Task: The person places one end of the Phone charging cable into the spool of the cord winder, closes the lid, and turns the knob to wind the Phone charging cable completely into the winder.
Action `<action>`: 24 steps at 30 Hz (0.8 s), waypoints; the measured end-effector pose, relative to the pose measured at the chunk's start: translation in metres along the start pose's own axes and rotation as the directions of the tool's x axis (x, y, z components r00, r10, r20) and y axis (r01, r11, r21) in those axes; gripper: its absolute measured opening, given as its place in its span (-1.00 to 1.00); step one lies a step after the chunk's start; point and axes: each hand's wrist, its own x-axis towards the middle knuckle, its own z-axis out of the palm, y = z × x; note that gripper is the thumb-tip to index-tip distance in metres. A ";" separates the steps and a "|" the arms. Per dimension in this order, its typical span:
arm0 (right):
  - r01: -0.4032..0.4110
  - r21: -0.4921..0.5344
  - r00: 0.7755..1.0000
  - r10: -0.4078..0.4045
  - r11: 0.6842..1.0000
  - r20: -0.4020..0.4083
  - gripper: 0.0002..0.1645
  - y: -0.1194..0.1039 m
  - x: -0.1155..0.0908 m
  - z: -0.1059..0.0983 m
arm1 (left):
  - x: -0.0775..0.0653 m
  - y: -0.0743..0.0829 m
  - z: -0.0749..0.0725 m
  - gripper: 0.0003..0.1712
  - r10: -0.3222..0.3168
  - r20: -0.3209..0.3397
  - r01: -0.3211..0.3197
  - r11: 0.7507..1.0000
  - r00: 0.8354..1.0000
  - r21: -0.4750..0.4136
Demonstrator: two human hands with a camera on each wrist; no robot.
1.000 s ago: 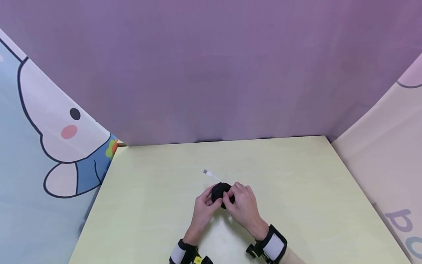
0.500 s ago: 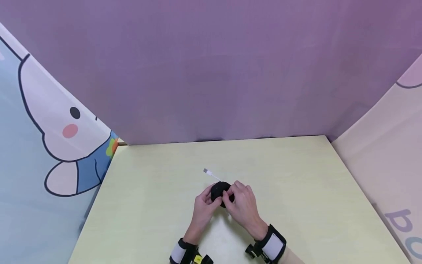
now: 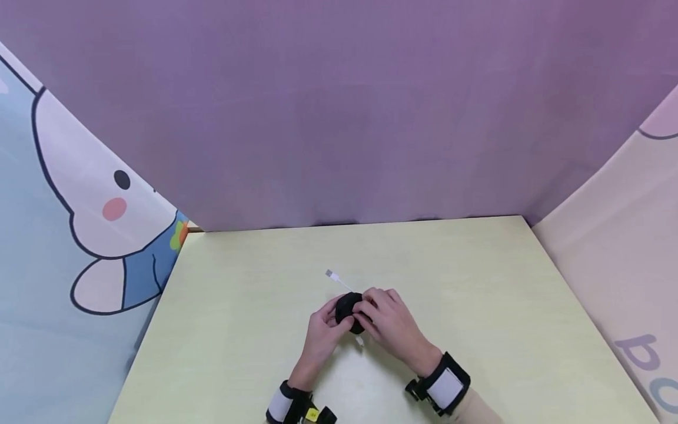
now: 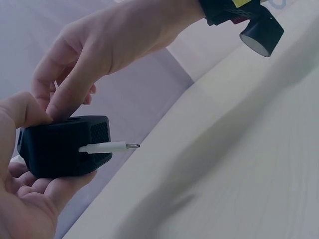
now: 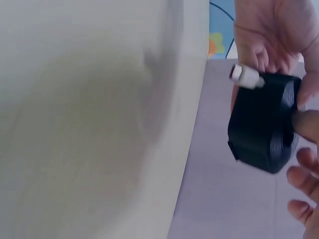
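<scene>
A black faceted cable winder [image 3: 346, 305] is held up over the table at mid-front in the head view. My left hand [image 3: 323, 334] grips it from the left, thumb on the near top edge and fingers underneath. On the other side, my right hand [image 3: 396, 330] has bent fingers on its top face, with a fingertip at the central opening [image 5: 290, 130]. A white cable with a USB-A plug [image 3: 332, 275] sticks out at the far side. From the near side juts a white connector with a slim metal tip [image 4: 109, 147]. The inside of the winder is hidden.
The pale yellow table [image 3: 254, 282] spreads out around both hands. Behind it hangs a purple cloth [image 3: 339, 118], with a cartoon-printed cloth [image 3: 116, 235] to the left and a pale one [image 3: 609, 247] to the right. Both wrists wear strapped cameras.
My right hand has shifted, its fingers moving from a pinch at the winder's middle to lie further over the top. The winder has moved slightly left, and the near connector shows more.
</scene>
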 end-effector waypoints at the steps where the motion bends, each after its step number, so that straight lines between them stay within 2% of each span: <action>1: 0.017 -0.009 1.000 -0.017 1.000 0.016 -0.85 0.002 0.000 -0.001 | 0.000 0.000 -0.001 -0.43 0.002 0.003 -0.002 1.000 1.000 0.003; 7: 0.102 -0.049 0.990 -0.096 0.994 0.107 -0.70 0.010 0.002 -0.010 | 0.000 0.003 -0.005 -0.44 0.013 0.019 -0.014 0.999 1.000 0.050; 13: 0.193 -0.135 0.968 -0.166 0.972 0.188 -0.51 0.016 0.003 -0.017 | 0.000 0.004 -0.006 -0.44 0.001 0.042 -0.005 0.996 0.999 0.093; 18: 0.260 -0.181 0.956 -0.227 0.948 0.185 -0.49 0.019 0.003 -0.021 | 0.000 0.005 -0.006 -0.44 -0.020 0.074 0.011 0.993 0.997 0.118; 24: 0.291 -0.179 0.951 -0.264 0.940 0.160 -0.53 0.020 0.002 -0.021 | -0.002 0.008 -0.008 -0.43 -0.040 0.105 0.028 0.993 0.994 0.110</action>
